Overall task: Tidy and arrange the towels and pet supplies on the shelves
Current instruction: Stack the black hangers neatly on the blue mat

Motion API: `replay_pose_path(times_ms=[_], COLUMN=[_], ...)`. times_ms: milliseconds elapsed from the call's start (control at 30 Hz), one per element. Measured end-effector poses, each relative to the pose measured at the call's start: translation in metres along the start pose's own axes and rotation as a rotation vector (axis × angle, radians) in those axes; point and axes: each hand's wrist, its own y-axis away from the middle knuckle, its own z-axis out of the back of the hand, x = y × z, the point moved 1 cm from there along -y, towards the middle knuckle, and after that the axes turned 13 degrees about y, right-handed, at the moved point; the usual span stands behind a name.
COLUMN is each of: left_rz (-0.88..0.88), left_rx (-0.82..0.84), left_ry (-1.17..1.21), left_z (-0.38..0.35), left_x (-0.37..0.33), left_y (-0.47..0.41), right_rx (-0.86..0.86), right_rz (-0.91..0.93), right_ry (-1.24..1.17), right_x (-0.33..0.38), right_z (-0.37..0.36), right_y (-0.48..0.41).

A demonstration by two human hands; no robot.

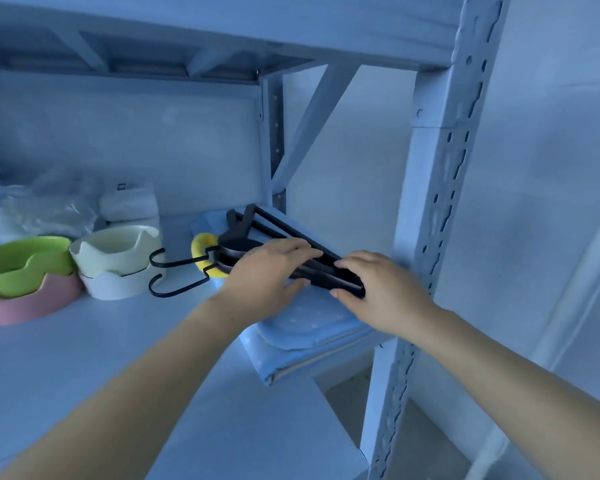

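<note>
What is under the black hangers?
A folded blue towel lies under the black hangers, and a yellow thing peeks out by their hooks. What it is stays hidden.

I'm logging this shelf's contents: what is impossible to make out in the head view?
1. Yellow object: head view, mostly under the black hangers; identity unclear.
2. Hanger count: stacked, partly covered by the left hand and right hand holding them.
3. Clear plastic bags: cut by the left edge, contents blurred.
4. Pink bowl inside: hidden by the green bowl nested in it.
</note>
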Motion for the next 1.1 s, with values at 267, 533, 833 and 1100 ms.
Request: replay_pose_path(times_ms=[267, 533, 833, 1100], left_rz=[0.12, 0.203, 0.216, 0.294], left_rx=[0.029, 0.06, 0.082, 0.139], left_ry=[-0.019, -0.089, -0.073, -0.045], left_z=[-0.014, -0.011, -0.011, -0.01], left_x=[-0.009, -0.015, -0.008, -0.007], left_y=[-0.014, -0.016, -0.023, -0.028], right_rx=[-0.029, -0.083, -0.065, -0.056], right_rz=[0.107, 0.18, 0.207, 0.228], right_ry=[-0.125, -0.145, -0.209, -0.233], right_x=[-0.018, -0.023, -0.026, -0.028], right_z=[-0.014, -0.019, -0.018, -0.019], right_y=[-0.009, -0.014, -0.018, -0.016])
